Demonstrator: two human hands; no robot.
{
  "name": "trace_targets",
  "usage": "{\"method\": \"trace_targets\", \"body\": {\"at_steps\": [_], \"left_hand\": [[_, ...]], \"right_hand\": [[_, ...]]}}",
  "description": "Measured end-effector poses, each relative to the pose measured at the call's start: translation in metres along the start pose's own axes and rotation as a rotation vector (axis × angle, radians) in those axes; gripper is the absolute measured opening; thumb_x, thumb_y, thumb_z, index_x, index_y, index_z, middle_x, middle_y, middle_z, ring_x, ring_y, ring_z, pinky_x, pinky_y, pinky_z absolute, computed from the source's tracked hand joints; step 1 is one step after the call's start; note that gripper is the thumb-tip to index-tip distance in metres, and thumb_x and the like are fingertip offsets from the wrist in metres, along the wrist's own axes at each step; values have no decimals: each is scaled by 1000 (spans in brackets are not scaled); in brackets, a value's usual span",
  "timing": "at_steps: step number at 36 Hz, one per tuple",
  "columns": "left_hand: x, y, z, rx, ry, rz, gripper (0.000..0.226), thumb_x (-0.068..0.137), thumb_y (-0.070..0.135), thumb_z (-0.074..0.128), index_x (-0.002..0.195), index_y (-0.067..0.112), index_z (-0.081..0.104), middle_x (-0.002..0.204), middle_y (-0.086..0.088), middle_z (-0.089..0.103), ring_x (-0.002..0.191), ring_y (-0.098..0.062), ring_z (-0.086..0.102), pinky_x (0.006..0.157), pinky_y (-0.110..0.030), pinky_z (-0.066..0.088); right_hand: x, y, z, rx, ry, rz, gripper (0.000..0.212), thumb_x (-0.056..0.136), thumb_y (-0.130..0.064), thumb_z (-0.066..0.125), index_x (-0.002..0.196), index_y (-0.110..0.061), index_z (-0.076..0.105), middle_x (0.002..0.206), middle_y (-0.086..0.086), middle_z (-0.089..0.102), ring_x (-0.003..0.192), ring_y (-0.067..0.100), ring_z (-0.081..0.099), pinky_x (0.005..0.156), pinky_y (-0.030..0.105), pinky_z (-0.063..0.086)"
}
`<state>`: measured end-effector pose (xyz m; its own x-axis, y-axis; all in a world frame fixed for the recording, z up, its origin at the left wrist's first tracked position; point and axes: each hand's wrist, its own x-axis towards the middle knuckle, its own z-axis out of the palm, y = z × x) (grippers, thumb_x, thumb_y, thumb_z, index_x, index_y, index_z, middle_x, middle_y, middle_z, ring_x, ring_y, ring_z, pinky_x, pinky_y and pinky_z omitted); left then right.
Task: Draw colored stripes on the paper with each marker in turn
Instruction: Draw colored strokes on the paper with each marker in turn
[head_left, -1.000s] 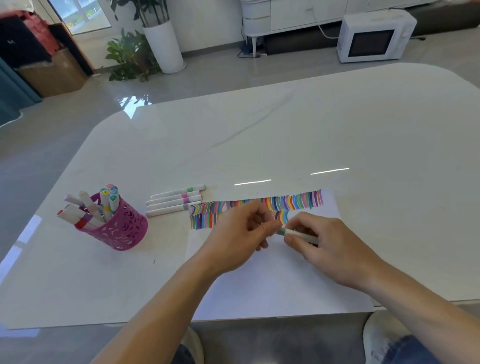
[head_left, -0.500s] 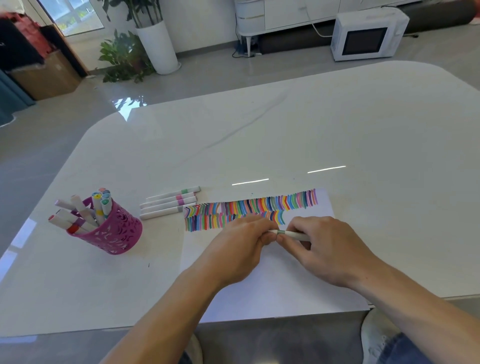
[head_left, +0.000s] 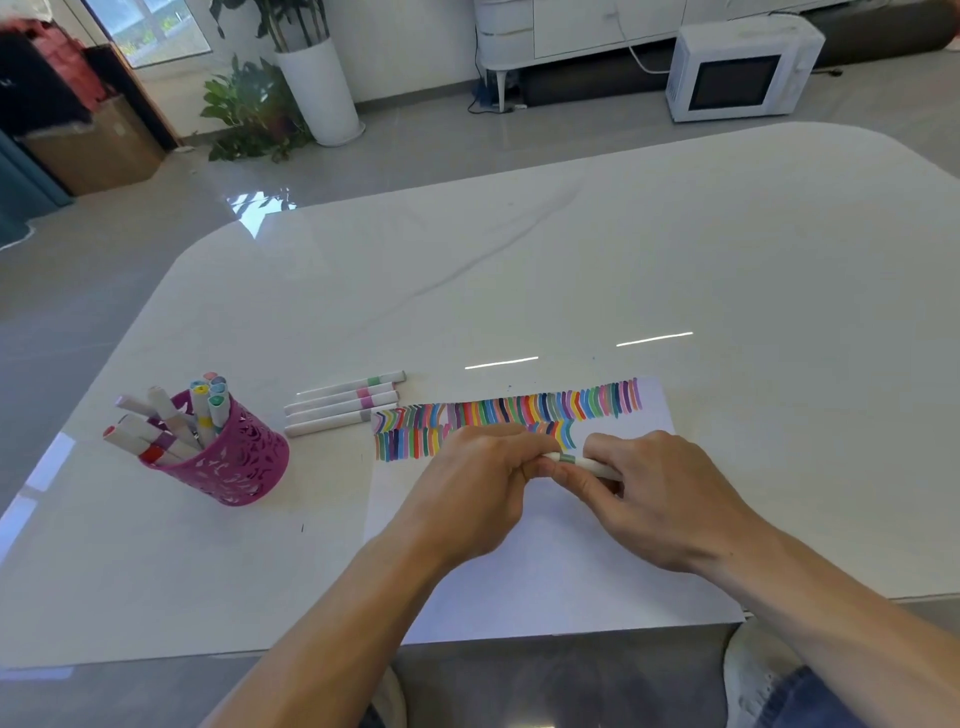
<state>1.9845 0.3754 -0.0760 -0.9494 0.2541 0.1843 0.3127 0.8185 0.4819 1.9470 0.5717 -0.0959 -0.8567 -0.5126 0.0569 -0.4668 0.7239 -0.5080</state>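
A white sheet of paper (head_left: 545, 561) lies at the table's near edge, with two rows of coloured stripes (head_left: 519, 413) across its top. Both hands hold one white marker with a green band (head_left: 571, 460) level above the paper, just below the stripes. My left hand (head_left: 478, 483) pinches its left end, which the fingers hide. My right hand (head_left: 660, 493) grips the barrel. Whether a cap is on that end cannot be seen.
A pink perforated cup (head_left: 228, 457) holding several markers stands at the left. Several white markers (head_left: 343, 402) lie side by side between the cup and the paper. The white table (head_left: 571, 260) stretches far back. A plant and a microwave stand on the floor beyond.
The two hands have come together on the marker: the left fingertips, slightly apart from its end a second ago, now pinch it. The marker stays over the same spot.
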Motion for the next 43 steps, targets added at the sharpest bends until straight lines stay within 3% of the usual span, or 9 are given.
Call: {"method": "trace_targets", "body": {"at_steps": [5, 11, 14, 17, 21, 26, 30, 37, 43], "left_hand": [[0, -1, 1, 4, -19, 4, 20, 98, 16, 58, 107, 20, 75, 86, 13, 69, 72, -1, 50, 66, -2, 34], [2, -15, -8, -34, 112, -122, 16, 92, 15, 69, 105, 17, 78, 93, 6, 76, 79, -2, 59, 68, 3, 35], [1, -17, -6, -19, 85, -130, 17, 94, 18, 66, 108, 17, 77, 98, 6, 75, 86, -4, 60, 72, 0, 36], [0, -18, -1, 7, 57, -120, 20, 97, 23, 64, 112, 19, 76, 106, 8, 74, 93, -6, 62, 82, -12, 42], [-1, -20, 5, 33, 34, -95, 20, 97, 27, 62, 113, 24, 75, 109, 12, 71, 98, -4, 58, 84, -13, 39], [-2, -25, 11, 47, -11, -110, 21, 97, 31, 63, 115, 31, 73, 130, 17, 62, 122, -3, 49, 99, -17, 36], [-1, -26, 12, -11, -49, -131, 22, 96, 31, 65, 116, 35, 73, 142, 19, 53, 135, 0, 39, 109, -19, 30], [-1, -31, 14, -113, -51, -191, 23, 94, 34, 67, 115, 41, 72, 149, 20, 46, 145, 6, 23, 120, -31, 24], [-1, -32, 12, -144, -165, -227, 25, 92, 38, 69, 114, 49, 70, 154, 29, 33, 146, 11, 13, 122, -36, 18]], "right_hand": [[0, -1, -1, -24, -32, 22, 63, 85, -80, 24, 64, -23, 40, 53, -4, 47, 49, 15, 44, 49, 28, 33], [5, 8, -8, 154, 32, 142, 63, 92, -69, 47, 52, -21, 42, 50, -14, 51, 47, 13, 39, 48, 29, 28], [7, 12, -8, 189, 45, 156, 62, 94, -70, 44, 67, -15, 51, 53, 0, 45, 49, 15, 39, 52, 35, 34], [8, 11, -7, 244, 50, 181, 55, 100, -57, 45, 68, -13, 43, 53, -3, 39, 49, 14, 33, 53, 33, 30], [9, 12, -6, 349, 36, 213, 37, 105, -34, 45, 80, -12, 61, 52, -14, 50, 49, 9, 41, 49, 23, 28], [13, 16, -5, 475, 100, 228, 16, 104, -22, 51, 107, -31, 65, 79, -6, 70, 55, 5, 52, 54, 19, 40], [15, 17, -7, 599, 138, 212, 39, 103, -16, 51, 126, -47, 57, 97, -7, 70, 57, 13, 64, 56, 25, 48], [15, 15, -7, 861, 108, 283, 44, 104, -2, 38, 106, -27, 74, 99, 6, 72, 70, 31, 74, 61, 38, 59], [15, 17, -6, 900, 47, 279, 22, 94, 3, 64, 101, -16, 71, 87, 8, 80, 85, 27, 77, 73, 41, 63]]}}
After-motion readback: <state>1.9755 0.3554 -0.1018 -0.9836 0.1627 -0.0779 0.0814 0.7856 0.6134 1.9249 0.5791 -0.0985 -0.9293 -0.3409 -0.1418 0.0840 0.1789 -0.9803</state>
